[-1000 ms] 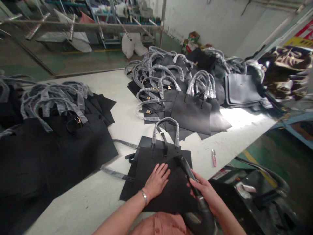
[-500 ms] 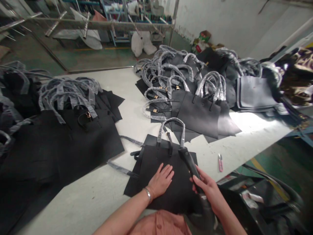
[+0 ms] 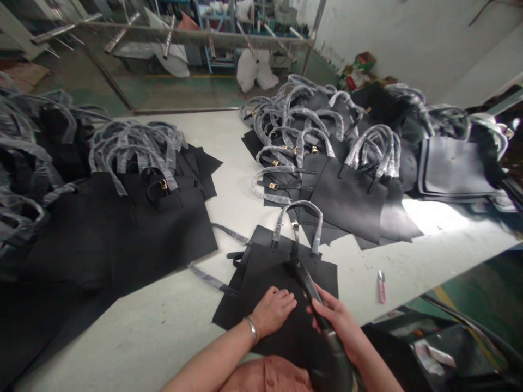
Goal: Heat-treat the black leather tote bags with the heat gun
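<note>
A black bag panel (image 3: 265,272) lies before me on the table, with a plastic-wrapped handle (image 3: 300,203) arching from its top edge. My left hand (image 3: 273,311) rests on the panel, its fingers slightly bent and holding nothing. In my right hand (image 3: 335,318) is a black hand tool with a narrow head and a thick, hose-like lower end (image 3: 304,276). The tool's tip is over the upper middle of the panel, at the base of a short strap with a gold buckle (image 3: 295,225). I cannot tell whether the tip touches it.
Stacked black panels with wrapped handles (image 3: 163,228) fill the left side. Another pile of panels (image 3: 351,196) lies at the back right. Pink thread snips (image 3: 381,287) lie on the white table (image 3: 151,332) to my right. A metal rack (image 3: 180,38) stands behind.
The tool in my right hand has moved left, from the panel's upper right corner to the buckled strap. My left hand's fingers have drawn in slightly. The view has turned a little left.
</note>
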The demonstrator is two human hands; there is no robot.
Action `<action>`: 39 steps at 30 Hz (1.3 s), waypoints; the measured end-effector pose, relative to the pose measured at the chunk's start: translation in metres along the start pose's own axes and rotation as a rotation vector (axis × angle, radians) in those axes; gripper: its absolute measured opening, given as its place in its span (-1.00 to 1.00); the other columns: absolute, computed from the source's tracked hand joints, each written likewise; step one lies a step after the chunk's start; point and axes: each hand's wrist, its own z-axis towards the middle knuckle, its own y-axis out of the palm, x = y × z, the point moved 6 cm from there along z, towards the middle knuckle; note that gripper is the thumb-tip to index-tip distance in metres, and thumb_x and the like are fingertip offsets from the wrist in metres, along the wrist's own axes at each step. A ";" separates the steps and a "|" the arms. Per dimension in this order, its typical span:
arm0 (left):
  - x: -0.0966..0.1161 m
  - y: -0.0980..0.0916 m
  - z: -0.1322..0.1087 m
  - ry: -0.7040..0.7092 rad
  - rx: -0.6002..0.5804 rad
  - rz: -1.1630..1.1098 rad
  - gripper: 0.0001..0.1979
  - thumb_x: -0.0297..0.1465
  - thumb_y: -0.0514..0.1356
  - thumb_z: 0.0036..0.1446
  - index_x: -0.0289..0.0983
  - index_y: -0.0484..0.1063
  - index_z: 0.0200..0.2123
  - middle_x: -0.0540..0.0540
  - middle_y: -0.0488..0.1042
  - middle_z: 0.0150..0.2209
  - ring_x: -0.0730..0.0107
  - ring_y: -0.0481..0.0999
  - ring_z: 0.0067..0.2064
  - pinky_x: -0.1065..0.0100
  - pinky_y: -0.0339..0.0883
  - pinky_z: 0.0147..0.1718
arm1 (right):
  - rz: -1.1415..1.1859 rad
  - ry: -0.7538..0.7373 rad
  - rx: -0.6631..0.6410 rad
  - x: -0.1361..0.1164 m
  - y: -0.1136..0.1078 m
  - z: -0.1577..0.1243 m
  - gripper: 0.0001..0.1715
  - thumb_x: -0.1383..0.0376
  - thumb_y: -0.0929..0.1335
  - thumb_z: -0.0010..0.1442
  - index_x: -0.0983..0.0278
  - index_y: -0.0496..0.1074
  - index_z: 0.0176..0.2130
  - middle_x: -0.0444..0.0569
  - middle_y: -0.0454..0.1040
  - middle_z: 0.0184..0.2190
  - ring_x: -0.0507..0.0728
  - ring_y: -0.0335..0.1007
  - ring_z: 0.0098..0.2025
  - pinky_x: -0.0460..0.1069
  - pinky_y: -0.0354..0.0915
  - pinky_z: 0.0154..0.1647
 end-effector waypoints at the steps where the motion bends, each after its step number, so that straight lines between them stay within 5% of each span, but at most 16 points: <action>1: 0.000 -0.001 0.000 0.004 0.003 -0.012 -0.82 -0.47 -0.01 0.34 -0.29 0.34 -0.08 -0.15 0.42 -0.06 0.32 0.35 -0.04 0.23 0.11 -0.12 | -0.008 0.025 -0.003 0.003 -0.003 -0.004 0.00 0.03 0.52 -0.04 0.30 0.16 0.25 -0.08 0.51 -0.47 0.02 0.37 -0.62 -0.16 0.23 -0.68; 12: -0.002 -0.002 -0.001 -0.005 0.028 -0.045 -0.83 -0.44 0.00 0.34 -0.27 0.33 -0.08 -0.08 0.43 -0.05 0.37 0.35 -0.05 0.22 0.08 -0.09 | -0.076 -0.049 -0.019 -0.018 0.011 0.010 -0.03 0.06 0.51 -0.02 0.32 0.16 0.25 -0.08 0.51 -0.42 0.00 0.36 -0.58 -0.15 0.24 -0.63; 18: -0.003 0.001 -0.003 0.000 0.002 -0.023 -0.77 -0.43 0.00 0.33 -0.27 0.33 0.01 -0.14 0.41 0.02 0.33 0.34 -0.01 0.22 0.11 -0.10 | -0.142 0.050 -0.059 -0.010 0.000 -0.008 -0.08 0.08 0.47 0.06 0.29 0.12 0.28 -0.10 0.50 -0.43 0.00 0.37 -0.58 -0.15 0.20 -0.64; 29: -0.002 -0.003 -0.001 0.005 -0.008 0.004 -0.81 -0.45 0.02 0.33 -0.26 0.32 -0.03 -0.07 0.42 -0.03 0.35 0.36 -0.06 0.23 0.11 -0.14 | -0.350 0.122 -0.307 -0.054 -0.028 0.022 -0.17 0.16 0.49 0.04 0.27 0.24 0.23 -0.09 0.51 -0.45 0.00 0.36 -0.58 -0.14 0.16 -0.61; 34: -0.002 -0.003 -0.001 0.002 0.022 -0.025 -0.80 -0.45 -0.03 0.36 -0.28 0.34 -0.06 -0.10 0.43 -0.05 0.36 0.36 -0.06 0.24 0.10 -0.12 | -0.328 -0.056 -0.222 -0.064 -0.007 0.029 -0.13 0.10 0.50 0.02 0.30 0.25 0.22 -0.08 0.51 -0.40 0.03 0.34 -0.53 -0.08 0.23 -0.53; 39: -0.002 -0.003 -0.001 0.006 0.001 -0.023 -0.80 -0.45 0.03 0.32 -0.27 0.33 -0.02 -0.11 0.41 -0.02 0.35 0.35 -0.02 0.25 0.10 -0.07 | -0.189 -0.103 -0.094 -0.066 -0.017 0.008 -0.12 0.11 0.49 0.06 0.27 0.19 0.26 -0.04 0.53 -0.32 0.04 0.34 -0.49 -0.06 0.25 -0.47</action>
